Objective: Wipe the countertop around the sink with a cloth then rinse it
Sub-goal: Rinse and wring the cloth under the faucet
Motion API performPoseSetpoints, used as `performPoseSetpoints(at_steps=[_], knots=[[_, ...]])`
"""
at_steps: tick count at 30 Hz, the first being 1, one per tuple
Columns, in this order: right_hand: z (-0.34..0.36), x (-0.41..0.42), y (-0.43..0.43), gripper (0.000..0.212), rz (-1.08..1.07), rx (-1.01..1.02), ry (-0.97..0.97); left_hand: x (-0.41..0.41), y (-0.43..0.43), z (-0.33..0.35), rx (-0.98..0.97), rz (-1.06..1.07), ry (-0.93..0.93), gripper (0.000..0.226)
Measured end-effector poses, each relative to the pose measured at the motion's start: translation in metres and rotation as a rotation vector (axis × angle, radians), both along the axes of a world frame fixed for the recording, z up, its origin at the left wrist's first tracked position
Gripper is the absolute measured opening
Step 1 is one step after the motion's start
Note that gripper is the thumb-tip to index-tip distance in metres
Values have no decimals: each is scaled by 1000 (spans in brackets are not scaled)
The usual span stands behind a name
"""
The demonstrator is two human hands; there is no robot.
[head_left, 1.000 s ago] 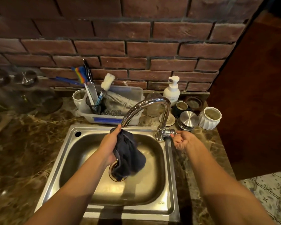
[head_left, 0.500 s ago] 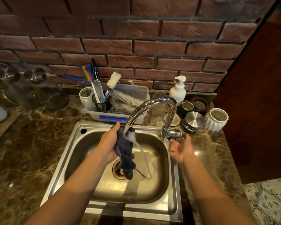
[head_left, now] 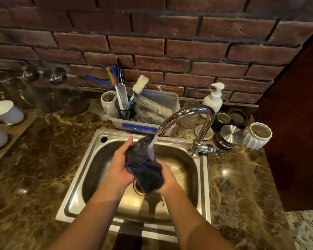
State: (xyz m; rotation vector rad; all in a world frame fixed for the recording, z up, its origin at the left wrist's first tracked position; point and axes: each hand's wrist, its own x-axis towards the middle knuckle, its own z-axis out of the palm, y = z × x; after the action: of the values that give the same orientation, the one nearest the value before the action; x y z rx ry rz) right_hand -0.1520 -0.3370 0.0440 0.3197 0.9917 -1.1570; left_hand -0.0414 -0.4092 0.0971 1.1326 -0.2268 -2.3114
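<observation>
Cloth (head_left: 143,170), dark and wet, hangs bunched between both hands above the sink (head_left: 74,204) basin. Its long axis slopes from the top of the left hand (head_left: 118,166) down into the right hand (head_left: 167,180). The left grasps the upper half from its side. The right, lower and nearer the body, curls around the bottom bunch. Water (head_left: 152,144) from the faucet (head_left: 186,114) strikes the cloth just beyond the left hand. Squeezing it out likely needs both hands working against each other.
</observation>
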Motion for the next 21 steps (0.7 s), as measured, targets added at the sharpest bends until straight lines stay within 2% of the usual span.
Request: performPoseSetpoints(at_steps=[2, 5, 7, 8, 9, 10, 11, 12, 13, 14, 15, 16, 17, 19, 21], knots=[[10, -11, -11, 42, 31, -56, 38, 5, -8, -9, -22, -10, -58, 43], [21, -25, -21, 60, 63, -149, 9, 3, -13, -24, 63, -43, -175, 42], [31, -24, -29, 60, 150, -208, 131, -4, -11, -24, 106, -89, -230, 43], [35, -18, -33, 50, 188, -267, 326, -11, -9, -23, 115, -73, -200, 46], [37, -8, -37, 35, 260, -320, 600, -20, -5, -20, 96, -21, -143, 45], [42, 4, -38, 23, 339, -369, 941, -31, 0, -21, 88, 112, -51, 36], [40, 15, -41, 17, 406, -413, 1282, -34, -8, -21, 70, 232, -93, 18], [36, 25, -42, 18, 470, -415, 1569, -39, -13, -18, 104, 309, -72, 13], [31, 29, -43, 24, 495, -369, 1743, -40, -11, -22, 103, 339, -64, 18], [27, 27, -47, 30, 480, -279, 1786, -37, -6, -28, 14, 261, -165, 13], [14, 16, -53, 36, 495, -126, 1731, -40, 2, -34, -100, 120, -250, 15], [4, 1, -58, 37, 542, 26, 1634, -37, 3, -36, -32, -90, -281, 31], [-6, -14, -62, 33, 624, 146, 1522, -30, 1, -38, -23, -220, -408, 44], [-20, -32, -62, 30, 622, 175, 1220, -22, -6, -38, -112, -322, -488, 55], [-15, -33, -52, 27, 402, 93, 824, -20, -10, -36, -104, -296, -442, 58]])
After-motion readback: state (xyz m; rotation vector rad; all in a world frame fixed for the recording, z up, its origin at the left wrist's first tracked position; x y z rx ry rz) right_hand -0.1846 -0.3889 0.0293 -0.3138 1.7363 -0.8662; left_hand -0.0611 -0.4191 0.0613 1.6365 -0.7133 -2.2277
